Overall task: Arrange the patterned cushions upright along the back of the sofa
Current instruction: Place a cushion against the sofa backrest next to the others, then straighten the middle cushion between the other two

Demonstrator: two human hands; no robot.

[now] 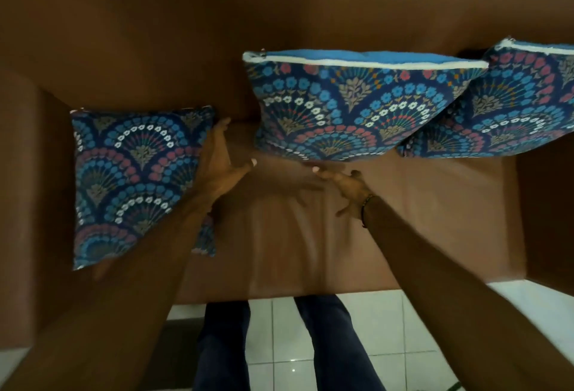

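Three blue cushions with a fan-and-flower pattern sit on a brown sofa (295, 235). The left cushion (133, 173) lies against the left arm and seat. My left hand (220, 167) rests flat on its right edge, fingers spread and thumb out to the right. The middle cushion (351, 105) stands against the sofa back (186, 18), zip edge up and tilted. My right hand (344, 185) is spread open just below its bottom edge, fingertips close to it. The right cushion (512, 111) leans on the back, partly behind the middle one.
The sofa's left arm (31, 204) and right arm (546, 219) close in the seat. White floor tiles (388, 328) lie in front, and my legs in dark trousers (223, 344) stand against the seat's front edge. A bracelet is on my right wrist.
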